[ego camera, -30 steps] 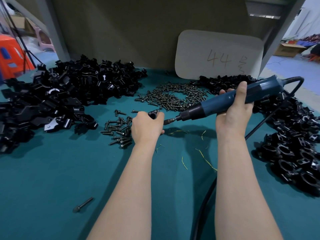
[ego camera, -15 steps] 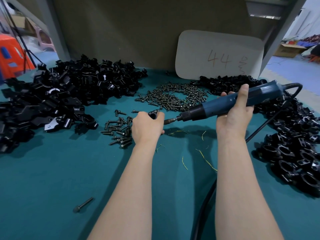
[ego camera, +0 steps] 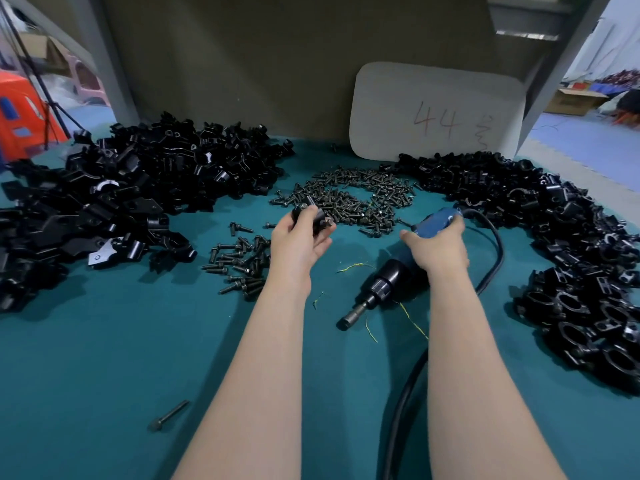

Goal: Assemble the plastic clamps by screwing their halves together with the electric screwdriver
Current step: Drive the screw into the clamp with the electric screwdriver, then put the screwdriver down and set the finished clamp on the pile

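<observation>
— Two hands at work, so what does each one have?
— Left hand [ego camera: 298,242] has its fingers and thumb curled round a black clamp [ego camera: 311,216], lifted a little above the table [ego camera: 104,358], and a screw head pokes out of the clamp on the thumb side. Right hand [ego camera: 438,245] is wrapped over the blue handle of the screwdriver [ego camera: 391,276], knuckles up.
— Is the tool on the clamp?
— No, they are apart. The black nose points back toward the person and down at the green cloth, to the right of the left forearm. Whether the tip touches the cloth I cannot tell.
— And the cord?
— The cord [ego camera: 495,251] leaves the far end of the handle, loops right, then runs back under the right forearm.
— What lies round them?
— A few yellow wire scraps [ego camera: 353,266] sit between the hands. A small scatter of screws [ego camera: 242,265] is just left of the left wrist, and a bigger screw pile [ego camera: 349,199] lies just behind both hands. One big heap of black parts [ego camera: 138,188] fills the left side and another heap [ego camera: 571,254] curves down the right. A loose bolt [ego camera: 169,414] lies alone near the front left, and a pale card [ego camera: 436,112] marked 44 leans on the back wall
</observation>
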The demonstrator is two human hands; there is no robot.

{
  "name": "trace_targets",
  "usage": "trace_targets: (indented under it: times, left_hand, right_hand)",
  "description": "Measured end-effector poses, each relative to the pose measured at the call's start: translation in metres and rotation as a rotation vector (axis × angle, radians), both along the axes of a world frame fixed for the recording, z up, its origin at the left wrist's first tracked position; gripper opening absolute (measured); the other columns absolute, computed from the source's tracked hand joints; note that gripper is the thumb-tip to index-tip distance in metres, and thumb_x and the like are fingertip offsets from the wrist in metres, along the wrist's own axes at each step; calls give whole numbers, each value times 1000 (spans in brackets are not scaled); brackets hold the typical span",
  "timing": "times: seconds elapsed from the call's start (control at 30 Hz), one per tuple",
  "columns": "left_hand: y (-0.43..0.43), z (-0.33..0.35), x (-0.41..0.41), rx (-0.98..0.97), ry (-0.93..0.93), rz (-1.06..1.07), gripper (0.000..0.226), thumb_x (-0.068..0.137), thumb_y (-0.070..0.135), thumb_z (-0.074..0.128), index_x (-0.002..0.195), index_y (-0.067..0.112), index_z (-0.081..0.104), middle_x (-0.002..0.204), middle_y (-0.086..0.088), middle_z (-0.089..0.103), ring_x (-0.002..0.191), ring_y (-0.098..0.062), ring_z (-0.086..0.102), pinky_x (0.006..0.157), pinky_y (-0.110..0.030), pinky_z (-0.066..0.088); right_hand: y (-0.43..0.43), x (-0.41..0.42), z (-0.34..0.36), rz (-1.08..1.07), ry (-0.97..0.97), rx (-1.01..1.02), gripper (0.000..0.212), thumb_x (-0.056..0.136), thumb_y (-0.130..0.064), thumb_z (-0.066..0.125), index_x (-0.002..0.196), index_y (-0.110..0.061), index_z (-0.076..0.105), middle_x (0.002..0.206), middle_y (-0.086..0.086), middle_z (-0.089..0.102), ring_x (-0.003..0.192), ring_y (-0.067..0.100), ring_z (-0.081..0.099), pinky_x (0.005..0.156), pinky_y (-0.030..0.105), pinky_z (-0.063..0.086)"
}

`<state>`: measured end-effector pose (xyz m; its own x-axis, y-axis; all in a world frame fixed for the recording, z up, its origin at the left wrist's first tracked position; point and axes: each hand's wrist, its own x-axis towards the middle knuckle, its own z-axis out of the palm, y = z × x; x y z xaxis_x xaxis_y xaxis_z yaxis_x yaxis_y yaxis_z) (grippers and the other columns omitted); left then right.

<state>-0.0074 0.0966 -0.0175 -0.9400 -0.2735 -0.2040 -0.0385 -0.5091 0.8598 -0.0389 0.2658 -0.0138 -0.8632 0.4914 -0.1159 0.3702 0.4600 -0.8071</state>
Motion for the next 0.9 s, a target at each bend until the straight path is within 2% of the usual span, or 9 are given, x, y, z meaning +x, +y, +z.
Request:
trace_targets:
  times: [0.1, 0.17, 0.3, 0.4, 0.53, 0.6, 0.73, 0.8, 0.9]
  left_hand:
    - [1, -3, -2, -73, 12, 3, 9, 97, 23, 55, 102, 15, 57, 109, -5, 66, 87, -13, 67, 78, -23, 54]
    - [3, -4, -2, -129, 24, 19, 5, 97, 23, 55, 94, 19, 57, 104, -2, 63, 87, -14, 64, 84, -26, 53]
    - [8, -4, -1, -248, 32, 92, 11, 96, 23, 57, 85, 23, 56, 90, 0, 61, 86, -18, 56, 92, -37, 49]
    - [6, -4, -1, -263, 58, 114, 4, 95, 20, 57, 95, 17, 60, 90, 0, 62, 86, -17, 56, 88, -36, 49]
    - [2, -8, -4, -327, 13, 265, 5, 95, 19, 56, 100, 17, 58, 82, 8, 58, 79, -14, 54, 71, -26, 42]
    - [-2, -9, -4, -344, -41, 431, 14, 96, 22, 54, 108, 15, 57, 83, 10, 56, 75, -10, 53, 69, -22, 37]
    - [-11, -3, -4, -259, 70, 623, 29, 98, 25, 51, 122, 10, 52, 71, 17, 62, 61, 15, 56, 57, -4, 39]
    - [-10, 0, -4, -228, 111, 613, 30, 98, 25, 51, 122, 8, 53, 59, 18, 62, 54, 12, 55, 58, -7, 41]
    - [-7, 0, -2, -133, 119, 556, 23, 98, 22, 51, 113, 5, 55, 73, 7, 63, 67, 0, 61, 71, -22, 47]
  right_hand:
    - [-12, 4, 2, -7, -116, 217, 84, 86, -48, 63, 150, -23, 16, 147, 22, 27, 135, 39, 22, 108, 46, 25]
    - [-22, 8, 10, 10, -12, 322, 67, 88, -46, 60, 144, -23, 34, 149, 20, 26, 137, 38, 20, 111, 46, 22]
    - [-54, 11, 30, 342, 256, 220, 26, 93, -37, 56, 108, -19, 65, 108, 5, 68, 102, 22, 61, 88, 28, 44]
    - [-83, 14, 26, 569, 179, 106, 10, 94, -24, 57, 94, -17, 63, 93, 10, 70, 86, 25, 67, 81, 37, 54]
    - [-90, 10, 18, 562, 278, 171, 7, 87, -13, 59, 83, -18, 57, 76, -6, 58, 68, 9, 53, 55, 8, 37]
    - [-87, 7, 21, 544, 320, 112, 7, 83, -13, 60, 80, -19, 58, 71, -7, 58, 65, 10, 52, 57, 13, 40]
    - [-99, 3, 17, 727, 155, 172, 6, 88, -16, 62, 86, -21, 61, 91, -1, 67, 84, 17, 62, 75, 28, 50]
    - [-109, 0, 9, 754, 136, 243, 12, 92, -17, 59, 101, -19, 65, 108, 2, 65, 101, 20, 59, 84, 29, 48]
    - [-114, -10, 0, 542, 97, 395, 38, 96, -12, 45, 132, -21, 53, 142, 10, 44, 129, 33, 36, 102, 39, 36]
